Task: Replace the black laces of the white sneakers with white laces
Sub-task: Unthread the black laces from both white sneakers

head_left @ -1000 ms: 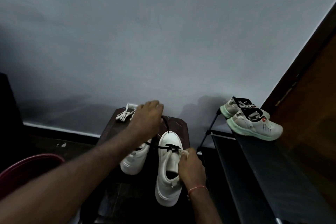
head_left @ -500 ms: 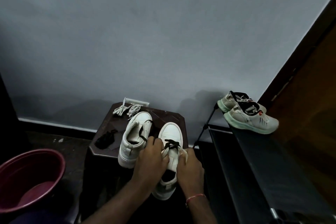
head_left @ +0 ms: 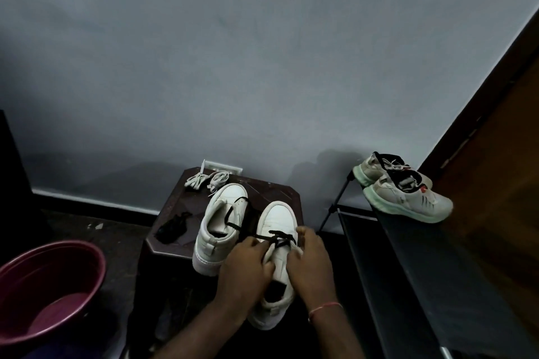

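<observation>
Left hand (head_left: 245, 267) and right hand (head_left: 312, 264) grip the sneaker (head_left: 277, 217), fingers (head_left: 250, 248) curled. Tug the black lace (head_left: 277, 234) crooked and it may jam

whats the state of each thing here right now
near sneaker, black lace partly threaded
far sneaker, no lacing visible, black lace trails across it
white laces, bundled, unused on stool
removed black lace, heaped on stool
left hand, grips near sneaker
right hand, grips near sneaker
basin, upright
</observation>
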A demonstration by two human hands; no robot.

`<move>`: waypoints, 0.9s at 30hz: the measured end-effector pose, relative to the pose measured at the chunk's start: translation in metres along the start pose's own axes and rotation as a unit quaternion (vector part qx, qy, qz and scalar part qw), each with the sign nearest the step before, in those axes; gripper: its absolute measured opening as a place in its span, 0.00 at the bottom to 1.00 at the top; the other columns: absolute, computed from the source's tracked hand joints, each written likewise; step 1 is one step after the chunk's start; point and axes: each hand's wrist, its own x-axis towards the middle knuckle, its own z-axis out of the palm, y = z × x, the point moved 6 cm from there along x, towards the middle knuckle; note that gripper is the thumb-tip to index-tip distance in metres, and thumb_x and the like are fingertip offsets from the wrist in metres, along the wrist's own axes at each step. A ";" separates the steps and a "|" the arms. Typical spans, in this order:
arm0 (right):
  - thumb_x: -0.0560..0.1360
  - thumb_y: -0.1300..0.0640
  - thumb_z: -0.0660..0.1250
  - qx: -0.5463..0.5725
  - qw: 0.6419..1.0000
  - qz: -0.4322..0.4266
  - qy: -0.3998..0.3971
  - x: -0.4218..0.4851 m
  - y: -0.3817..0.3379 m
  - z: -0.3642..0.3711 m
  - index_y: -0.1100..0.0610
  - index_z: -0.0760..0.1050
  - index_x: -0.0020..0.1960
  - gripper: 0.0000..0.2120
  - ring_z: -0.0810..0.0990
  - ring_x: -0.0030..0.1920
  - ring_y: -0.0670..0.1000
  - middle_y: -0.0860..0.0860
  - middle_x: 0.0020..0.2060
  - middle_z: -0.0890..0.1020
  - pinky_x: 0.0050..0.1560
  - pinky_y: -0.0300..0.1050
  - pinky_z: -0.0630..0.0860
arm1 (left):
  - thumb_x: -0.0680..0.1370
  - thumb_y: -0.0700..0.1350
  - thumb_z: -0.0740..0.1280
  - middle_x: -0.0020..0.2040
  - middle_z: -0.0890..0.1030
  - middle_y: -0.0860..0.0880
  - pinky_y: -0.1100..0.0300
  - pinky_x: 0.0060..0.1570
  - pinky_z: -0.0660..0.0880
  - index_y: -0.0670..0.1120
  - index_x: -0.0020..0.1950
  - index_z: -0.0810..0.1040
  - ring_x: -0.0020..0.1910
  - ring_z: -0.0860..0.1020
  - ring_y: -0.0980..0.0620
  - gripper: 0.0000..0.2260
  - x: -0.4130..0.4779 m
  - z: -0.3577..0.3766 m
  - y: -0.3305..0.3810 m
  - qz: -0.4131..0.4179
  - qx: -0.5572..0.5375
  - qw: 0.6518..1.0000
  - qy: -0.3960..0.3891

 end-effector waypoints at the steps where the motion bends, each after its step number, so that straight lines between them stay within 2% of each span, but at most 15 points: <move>1: 0.72 0.63 0.62 -0.024 0.999 -0.029 -0.012 0.004 -0.007 0.002 0.51 0.73 0.64 0.21 0.73 0.61 0.50 0.48 0.60 0.74 0.60 0.41 0.69 | 0.73 0.50 0.63 0.52 0.77 0.50 0.54 0.49 0.73 0.55 0.62 0.78 0.52 0.77 0.49 0.17 -0.001 0.001 0.002 0.006 0.012 1.000 -0.002; 3: 0.71 0.62 0.63 -0.092 0.992 -0.076 -0.048 0.012 -0.017 0.010 0.51 0.74 0.63 0.21 0.70 0.63 0.51 0.49 0.61 0.72 0.62 0.42 0.69 | 0.74 0.50 0.62 0.54 0.75 0.50 0.55 0.51 0.72 0.56 0.64 0.75 0.54 0.75 0.49 0.18 -0.001 0.002 0.003 -0.001 0.023 1.000 -0.004; 5: 0.71 0.60 0.64 -0.150 0.980 -0.114 -0.061 0.018 -0.023 0.014 0.52 0.77 0.55 0.13 0.71 0.59 0.52 0.50 0.56 0.75 0.58 0.44 0.70 | 0.75 0.51 0.62 0.54 0.74 0.51 0.55 0.51 0.72 0.56 0.63 0.75 0.55 0.74 0.50 0.16 0.001 0.002 0.002 -0.015 0.024 1.000 -0.006; 7: 0.69 0.60 0.66 -0.123 0.983 -0.134 -0.037 0.022 -0.026 0.011 0.51 0.76 0.43 0.06 0.72 0.52 0.51 0.48 0.46 0.76 0.50 0.40 0.69 | 0.75 0.52 0.61 0.53 0.74 0.51 0.54 0.50 0.73 0.55 0.61 0.76 0.55 0.74 0.50 0.15 0.004 0.001 0.000 -0.031 0.017 0.999 -0.006; 9: 0.67 0.62 0.68 -0.044 0.990 -0.123 -0.042 0.022 -0.024 0.007 0.48 0.72 0.36 0.10 0.73 0.47 0.47 0.45 0.40 0.77 0.44 0.31 0.66 | 0.76 0.52 0.61 0.53 0.74 0.51 0.54 0.50 0.73 0.55 0.60 0.75 0.56 0.74 0.50 0.13 0.006 0.000 0.000 -0.045 0.014 0.999 -0.003; 11: 0.67 0.63 0.69 0.021 0.992 -0.105 -0.071 0.019 -0.022 0.007 0.48 0.72 0.35 0.11 0.76 0.43 0.42 0.45 0.39 0.79 0.42 0.28 0.67 | 0.76 0.52 0.60 0.53 0.74 0.51 0.54 0.50 0.72 0.54 0.59 0.75 0.56 0.74 0.50 0.12 0.008 0.000 0.001 -0.054 0.013 0.998 0.006; 14: 0.67 0.63 0.71 0.129 0.985 -0.079 -0.079 0.005 -0.020 -0.001 0.51 0.75 0.37 0.08 0.78 0.38 0.40 0.46 0.36 0.81 0.42 0.35 0.73 | 0.77 0.53 0.60 0.53 0.74 0.50 0.54 0.50 0.72 0.53 0.57 0.75 0.56 0.74 0.50 0.11 0.008 0.001 -0.001 -0.064 0.011 0.998 0.022; 18: 0.71 0.63 0.71 0.229 0.969 -0.089 -0.026 -0.016 -0.019 -0.022 0.55 0.75 0.37 0.08 0.76 0.30 0.49 0.54 0.29 0.79 0.32 0.46 0.73 | 0.76 0.52 0.61 0.49 0.77 0.51 0.54 0.47 0.72 0.52 0.53 0.78 0.52 0.77 0.49 0.10 0.014 0.000 -0.008 -0.084 -0.026 0.995 0.047; 20: 0.73 0.58 0.70 0.245 0.966 -0.081 0.008 -0.020 -0.015 -0.029 0.54 0.75 0.37 0.07 0.74 0.27 0.50 0.57 0.27 0.78 0.28 0.45 0.70 | 0.75 0.51 0.63 0.48 0.80 0.51 0.55 0.47 0.72 0.52 0.52 0.79 0.51 0.78 0.49 0.09 0.016 -0.003 -0.012 -0.096 -0.050 0.992 0.059; 22: 0.75 0.60 0.69 0.257 0.965 -0.048 0.014 -0.016 -0.009 -0.031 0.55 0.77 0.37 0.08 0.74 0.25 0.50 0.56 0.25 0.79 0.30 0.43 0.69 | 0.74 0.49 0.65 0.48 0.80 0.51 0.54 0.47 0.73 0.52 0.52 0.79 0.51 0.78 0.49 0.09 0.015 -0.004 -0.012 -0.099 -0.066 0.991 0.065; 24: 0.76 0.64 0.67 0.357 0.934 0.009 -0.017 -0.013 -0.011 -0.034 0.56 0.78 0.40 0.07 0.74 0.24 0.50 0.57 0.28 0.78 0.30 0.43 0.69 | 0.72 0.49 0.65 0.47 0.80 0.52 0.53 0.47 0.73 0.52 0.52 0.78 0.50 0.78 0.49 0.09 0.012 -0.003 -0.011 -0.095 -0.071 0.990 0.070; 26: 0.73 0.64 0.66 0.515 0.852 0.035 -0.087 -0.013 -0.029 -0.037 0.58 0.78 0.48 0.06 0.78 0.29 0.52 0.60 0.35 0.79 0.32 0.44 0.73 | 0.72 0.49 0.65 0.46 0.79 0.51 0.52 0.46 0.73 0.52 0.51 0.77 0.49 0.77 0.48 0.09 0.009 -0.001 -0.009 -0.077 -0.072 0.991 0.078; 27: 0.72 0.63 0.66 0.557 0.822 0.020 -0.118 -0.011 -0.041 -0.040 0.59 0.77 0.53 0.10 0.81 0.35 0.54 0.60 0.41 0.82 0.35 0.45 0.77 | 0.72 0.50 0.64 0.45 0.78 0.51 0.52 0.45 0.73 0.51 0.50 0.77 0.49 0.77 0.47 0.09 0.008 -0.001 -0.008 -0.067 -0.068 0.992 0.081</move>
